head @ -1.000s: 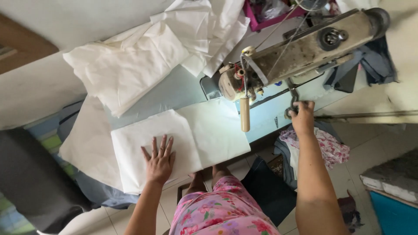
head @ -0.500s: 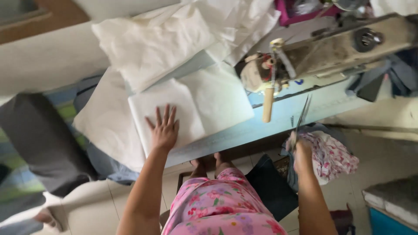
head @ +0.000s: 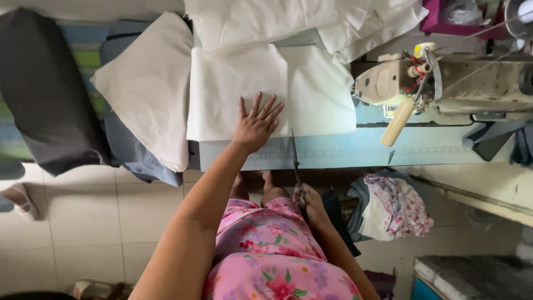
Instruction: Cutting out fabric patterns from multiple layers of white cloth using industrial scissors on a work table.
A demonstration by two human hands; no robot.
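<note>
Pale floor tiles (head: 83, 222) fill the near part of the view, under a person seated in a pink flowered garment (head: 272, 261). Nearest of the two hands, the right hand (head: 312, 204) sits low by the lap, below the table's front edge, its fingers closed around the handles of a pair of scissors (head: 295, 161). The slim blades rise from that grip and their tip just reaches the front edge of the white fabric (head: 266, 94); whether the blades are parted cannot be told. To the right of that hand, below the table, a heap of flowered cloth (head: 397, 205) lies bundled.

Farther out, the left hand (head: 256, 125) lies palm down with its fingers spread, pressing flat on the white fabric near its front edge; it clasps nothing. The fabric is a folded rectangular piece spread on the light blue sewing table (head: 344, 150), covering the left and middle of the tabletop, its front edge close to the table's front edge.

At the right side of the table stands a cream sewing machine (head: 444, 83). More white cloth (head: 311, 22) is piled along the far edge, and another pale piece (head: 150, 89) hangs off the left edge over dark grey material (head: 50, 94).
</note>
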